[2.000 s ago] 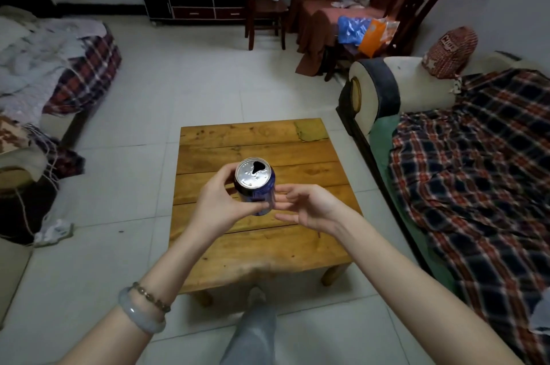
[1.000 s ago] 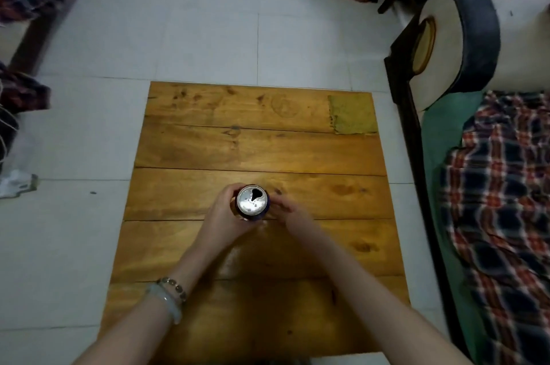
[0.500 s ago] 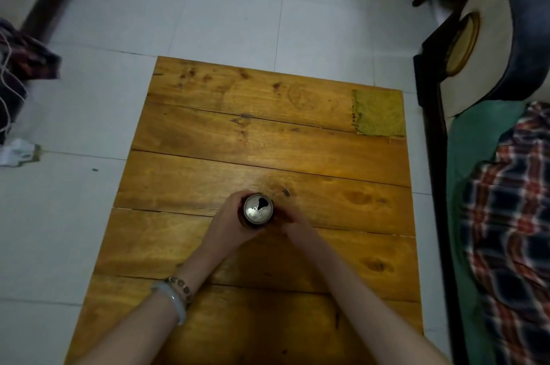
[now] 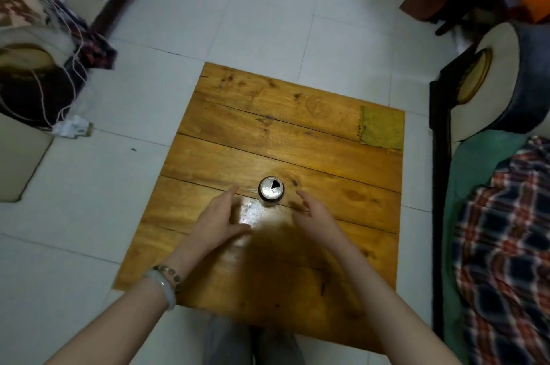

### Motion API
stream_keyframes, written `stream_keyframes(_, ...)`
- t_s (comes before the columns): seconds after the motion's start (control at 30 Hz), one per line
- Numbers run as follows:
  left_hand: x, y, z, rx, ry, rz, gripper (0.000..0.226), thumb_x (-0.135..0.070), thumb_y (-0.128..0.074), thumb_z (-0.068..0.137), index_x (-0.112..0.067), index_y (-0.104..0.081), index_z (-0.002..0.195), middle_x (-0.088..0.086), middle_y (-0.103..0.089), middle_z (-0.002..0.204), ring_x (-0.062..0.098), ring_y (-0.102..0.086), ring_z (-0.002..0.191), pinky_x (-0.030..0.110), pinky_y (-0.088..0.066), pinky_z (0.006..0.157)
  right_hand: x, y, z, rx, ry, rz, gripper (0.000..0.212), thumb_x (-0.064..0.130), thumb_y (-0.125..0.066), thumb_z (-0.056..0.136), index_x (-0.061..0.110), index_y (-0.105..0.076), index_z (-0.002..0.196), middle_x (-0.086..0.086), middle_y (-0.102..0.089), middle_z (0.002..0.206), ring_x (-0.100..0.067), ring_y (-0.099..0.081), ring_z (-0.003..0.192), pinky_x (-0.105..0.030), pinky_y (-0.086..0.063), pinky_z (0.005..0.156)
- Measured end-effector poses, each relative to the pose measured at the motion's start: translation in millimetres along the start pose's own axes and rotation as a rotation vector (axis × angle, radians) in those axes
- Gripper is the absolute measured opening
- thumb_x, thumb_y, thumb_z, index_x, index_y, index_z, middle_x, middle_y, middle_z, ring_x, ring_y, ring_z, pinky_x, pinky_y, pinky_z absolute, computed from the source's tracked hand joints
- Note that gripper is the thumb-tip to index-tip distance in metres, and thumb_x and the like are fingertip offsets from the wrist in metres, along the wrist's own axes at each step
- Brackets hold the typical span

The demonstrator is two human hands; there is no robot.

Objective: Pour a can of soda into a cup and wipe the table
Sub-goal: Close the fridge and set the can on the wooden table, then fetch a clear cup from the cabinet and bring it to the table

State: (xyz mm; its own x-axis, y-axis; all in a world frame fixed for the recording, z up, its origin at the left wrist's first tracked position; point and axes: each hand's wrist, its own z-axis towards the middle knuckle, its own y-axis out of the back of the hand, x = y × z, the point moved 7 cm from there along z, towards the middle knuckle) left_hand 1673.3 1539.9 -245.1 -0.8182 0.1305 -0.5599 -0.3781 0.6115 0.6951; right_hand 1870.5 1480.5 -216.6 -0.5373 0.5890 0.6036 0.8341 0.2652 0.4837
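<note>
- Head view: the can point(image 4: 271, 189) stands upright near the middle of the wooden table point(image 4: 312, 138), with its mouth already opened.
- Left hand point(image 4: 218, 220): fingers straight and loosely together, just beside the can but clear of it, holding nothing.
- Right hand point(image 4: 317, 214): fingers relaxed and extended, near the can on its other side, likewise empty.
- No cup appears anywhere in view, so pouring is judged not begun.
- A yellow-green cloth point(image 4: 381, 132) lies flat at the table's far right corner, well apart from both hands. Wiping is judged outstanding.
- A bright patch point(image 4: 250, 213) shows on the wood beside the can. Whether it is spill or glare cannot be told.
</note>
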Motion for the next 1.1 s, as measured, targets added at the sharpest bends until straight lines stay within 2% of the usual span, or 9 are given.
stream_keyframes(0.07,-15.6,21.1,-30.9,-0.065,-0.081,0.097,0.092,-0.041,-0.074,0.075,-0.015,-0.021,0.147,0.005,-0.033,0.15,0.02,-0.032,0.136,0.033,-0.027,0.111,27.9,8.1,-23.4,-0.025,0.114,-0.169,0.06,0.017,-0.054,0.091,0.015,-0.029,0.146,-0.003,-0.034,0.15,-0.019,-0.04,0.132,-0.025,-0.033,0.1)
stream_keyframes(0.17,-36.5,57.0,-77.6,-0.236,-0.162,0.305,0.088,-0.043,-0.072,0.075,-0.014,-0.027,0.145,0.006,-0.038,0.147,0.022,-0.037,0.134,0.037,-0.027,0.11,73.5,10.0,-59.7,-0.045,0.279,-0.374,0.06,0.017,-0.051,0.091,0.012,-0.027,0.146,-0.005,-0.03,0.152,-0.019,-0.028,0.139,-0.024,-0.021,0.109)
stream_keyframes(0.27,-45.4,86.8,-120.2,-0.393,-0.145,0.481,0.093,-0.043,-0.08,0.063,-0.006,-0.039,0.139,0.012,-0.048,0.139,0.028,-0.048,0.126,0.045,-0.034,0.105,118.5,-2.0,-90.9,-0.081,0.449,-0.586,0.063,0.021,-0.047,0.091,0.012,-0.021,0.147,-0.008,-0.025,0.154,-0.022,-0.023,0.141,-0.033,-0.023,0.114)
stream_keyframes(0.37,-39.5,109.6,-155.4,-0.527,-0.053,0.544,0.096,-0.044,-0.084,0.055,-0.003,-0.046,0.133,0.015,-0.054,0.133,0.03,-0.054,0.119,0.047,-0.039,0.101,157.0,-26.2,-113.9,-0.1,0.625,-0.73,0.065,0.024,-0.046,0.092,0.011,-0.018,0.149,-0.012,-0.023,0.155,-0.026,-0.023,0.141,-0.037,-0.026,0.114)
stream_keyframes(0.57,2.9,142.0,-231.1,-0.667,0.144,0.525,0.088,-0.041,-0.083,0.058,-0.005,-0.049,0.13,0.013,-0.055,0.132,0.029,-0.054,0.119,0.046,-0.04,0.102,220.5,-91.2,-144.4,-0.063,0.891,-0.892,0.073,0.026,-0.057,0.086,0.01,-0.022,0.148,-0.017,-0.026,0.153,-0.032,-0.027,0.14,-0.043,-0.031,0.11)
stream_keyframes(0.77,64.3,161.3,-313.2,-0.758,0.364,0.507,0.086,-0.043,-0.082,0.06,-0.005,-0.048,0.13,0.014,-0.054,0.133,0.03,-0.053,0.121,0.046,-0.037,0.103,268.6,-173.9,-182.3,-0.038,1.111,-1.023,0.082,0.028,-0.079,0.065,0.006,-0.045,0.136,-0.022,-0.051,0.134,-0.038,-0.052,0.122,-0.047,-0.046,0.096)
stream_keyframes(0.87,96.0,168.0,-355.1,-0.801,0.458,0.495,0.087,-0.043,-0.084,0.057,-0.004,-0.053,0.128,0.015,-0.055,0.131,0.03,-0.055,0.119,0.046,-0.039,0.102,293.1,-219.9,-206.5,-0.045,1.187,-1.051,0.084,0.03,-0.083,0.057,0.006,-0.051,0.131,-0.021,-0.057,0.128,-0.037,-0.058,0.114,-0.045,-0.05,0.09)
stream_keyframes(1.0,142.8,180.2,-415.3,-0.858,0.55,0.462,0.088,-0.041,-0.087,0.054,-0.004,-0.054,0.127,0.016,-0.056,0.13,0.031,-0.056,0.118,0.049,-0.042,0.099,326.1,-289.6,-244.3,-0.008,1.242,-1.085,0.081,0.027,-0.075,0.07,0.006,-0.04,0.14,-0.021,-0.045,0.14,-0.036,-0.047,0.127,-0.045,-0.041,0.101)
stream_keyframes(1.1,182.9,190.4,-461.0,-0.891,0.595,0.449,0.091,-0.04,-0.088,0.053,-0.003,-0.052,0.128,0.016,-0.056,0.13,0.032,-0.055,0.119,0.049,-0.041,0.099,352.5,-341.5,-268.0,-0.044,1.281,-1.087,0.086,0.03,-0.086,0.051,0.005,-0.055,0.127,-0.019,-0.06,0.124,-0.033,-0.061,0.11,-0.04,-0.052,0.086)
